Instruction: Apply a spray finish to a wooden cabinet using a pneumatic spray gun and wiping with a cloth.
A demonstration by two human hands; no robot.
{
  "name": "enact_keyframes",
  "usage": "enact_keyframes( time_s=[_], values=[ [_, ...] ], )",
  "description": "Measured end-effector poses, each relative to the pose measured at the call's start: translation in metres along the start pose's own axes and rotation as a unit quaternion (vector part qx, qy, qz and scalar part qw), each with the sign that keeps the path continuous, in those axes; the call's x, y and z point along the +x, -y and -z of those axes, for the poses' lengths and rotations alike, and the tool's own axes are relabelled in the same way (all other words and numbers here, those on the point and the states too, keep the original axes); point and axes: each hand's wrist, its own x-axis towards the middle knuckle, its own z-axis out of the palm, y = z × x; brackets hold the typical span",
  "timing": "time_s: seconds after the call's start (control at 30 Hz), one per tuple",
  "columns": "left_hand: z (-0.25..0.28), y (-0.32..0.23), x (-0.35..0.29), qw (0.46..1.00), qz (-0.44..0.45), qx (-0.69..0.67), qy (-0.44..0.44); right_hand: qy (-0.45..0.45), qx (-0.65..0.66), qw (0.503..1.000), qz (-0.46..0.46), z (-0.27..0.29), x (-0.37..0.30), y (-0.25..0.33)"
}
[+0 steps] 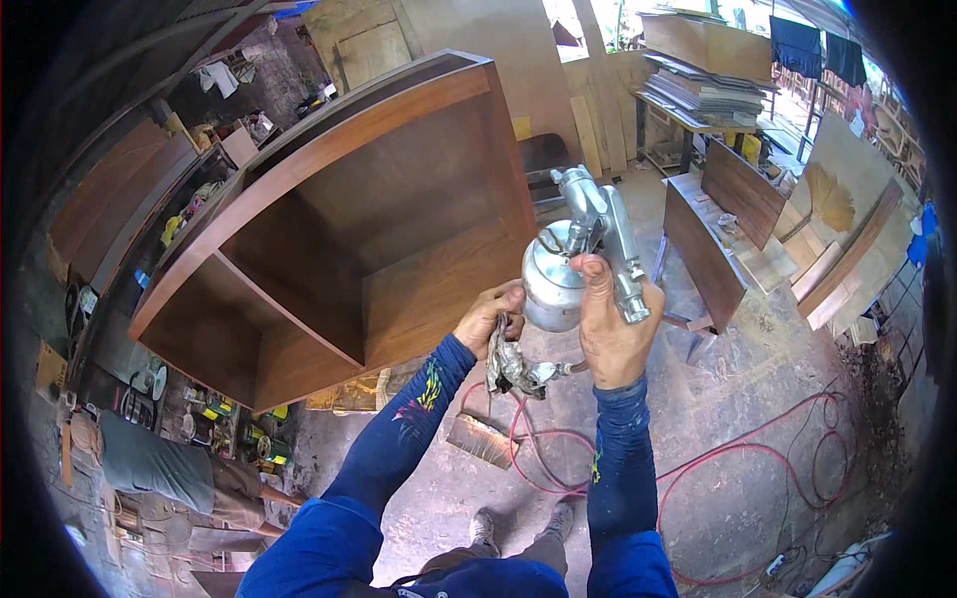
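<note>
A silver spray gun point(616, 234) with a round metal cup point(553, 291) is held up in front of me. My right hand point(618, 334) is wrapped around it, thumb pressed near the cup's lid. Against the cup's left side is my left hand point(488, 321), its fingers closed on a crumpled, stained rag point(511, 364) that hangs below them. A hose fitting point(546, 372) shows just under the cup, beside the rag. Left of the gun stands a large brown wooden cabinet point(429, 277) with open compartments, tilted in view; neither hand touches it.
A red hose point(758, 450) loops over the concrete floor, near a small wooden piece point(481, 441). Brown panels point(703, 249) stand at right, with stacked boards point(708, 90) on a table behind. Another person point(164, 466) is at the lower left, beside cluttered shelves.
</note>
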Motion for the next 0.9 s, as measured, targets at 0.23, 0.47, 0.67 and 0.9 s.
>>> enact_keyframes(
  time_s=[0.23,0.47,0.67,0.9],
  values=[
    [0.007,0.026,-0.018,0.995,-0.047,-0.085,0.0,0.162,-0.011,0.979,0.122,0.015,0.013,-0.005],
    [0.01,-0.004,0.002,1.0,-0.007,0.003,-0.024,0.045,0.014,0.999,-0.005,0.002,0.007,-0.006],
    [0.042,0.012,-0.08,0.984,-0.083,-0.049,-0.151,0.188,0.049,0.968,0.16,-0.05,-0.007,-0.001],
    [0.038,0.011,-0.114,0.986,-0.106,-0.022,-0.126,0.21,0.061,0.972,0.088,-0.059,-0.026,0.003]
  ],
)
